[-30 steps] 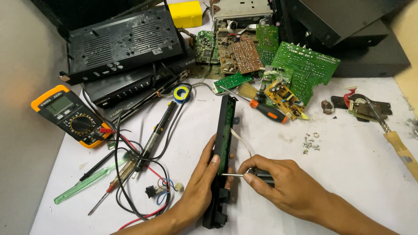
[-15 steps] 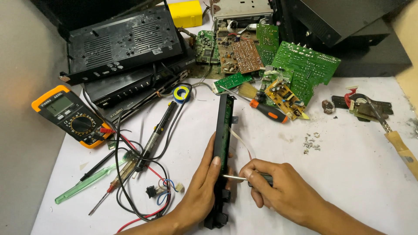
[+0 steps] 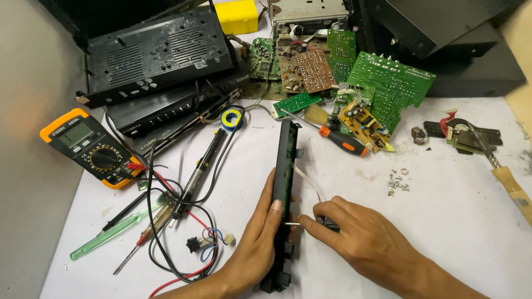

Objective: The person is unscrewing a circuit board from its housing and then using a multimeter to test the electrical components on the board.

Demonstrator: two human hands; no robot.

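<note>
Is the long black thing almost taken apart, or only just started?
Partly along, it seems. Done: some loose screws already lie on the table, and bare circuit boards are piled behind. In hand: the left hand steadies the black panel on edge while the right hand holds a screwdriver against its side. Left: the panel's green board remains inside it.

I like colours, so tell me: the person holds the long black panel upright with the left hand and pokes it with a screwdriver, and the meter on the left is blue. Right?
Not quite. The meter is orange and black, not blue, as the head view shows. The rest holds: the left hand steadies the long black panel, and the right hand holds a screwdriver to it.
</note>
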